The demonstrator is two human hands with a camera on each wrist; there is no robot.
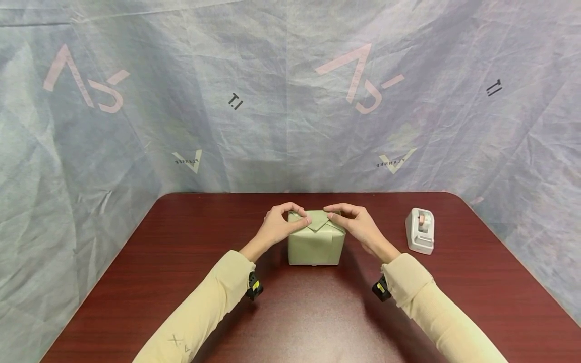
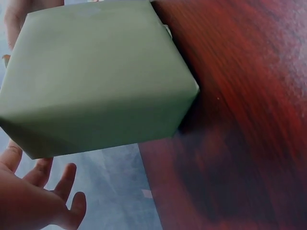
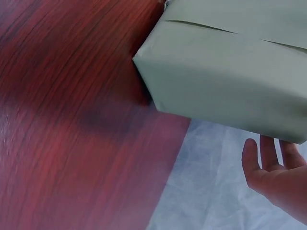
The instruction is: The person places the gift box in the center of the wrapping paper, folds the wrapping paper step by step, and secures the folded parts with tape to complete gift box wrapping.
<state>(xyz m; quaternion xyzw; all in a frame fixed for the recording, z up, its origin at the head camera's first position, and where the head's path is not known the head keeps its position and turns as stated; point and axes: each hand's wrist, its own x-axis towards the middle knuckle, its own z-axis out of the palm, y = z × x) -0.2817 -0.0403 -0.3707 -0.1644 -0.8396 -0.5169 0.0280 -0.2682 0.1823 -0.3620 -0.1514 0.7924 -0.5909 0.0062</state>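
Note:
A box wrapped in pale green paper [image 1: 315, 248] sits on the table in the head view, its upper side facing the hands. A pointed paper flap [image 1: 316, 222] folds down over its upper front edge. My left hand [image 1: 282, 222] holds the upper left corner, thumb on the flap's left part and index finger along the top. At the upper right corner my right hand [image 1: 356, 222] grips likewise, thumb near the flap's right edge. Both wrist views show the wrapped box [image 2: 96, 62] close up, with the other fingers of each hand at its far edge.
To the right on the dark red wooden table [image 1: 190, 227] stands a white tape dispenser [image 1: 420, 232] with a roll in it. Grey printed cloth [image 1: 286, 126] hangs behind the table and along both sides. Each wrist carries a small black camera [image 1: 255, 286].

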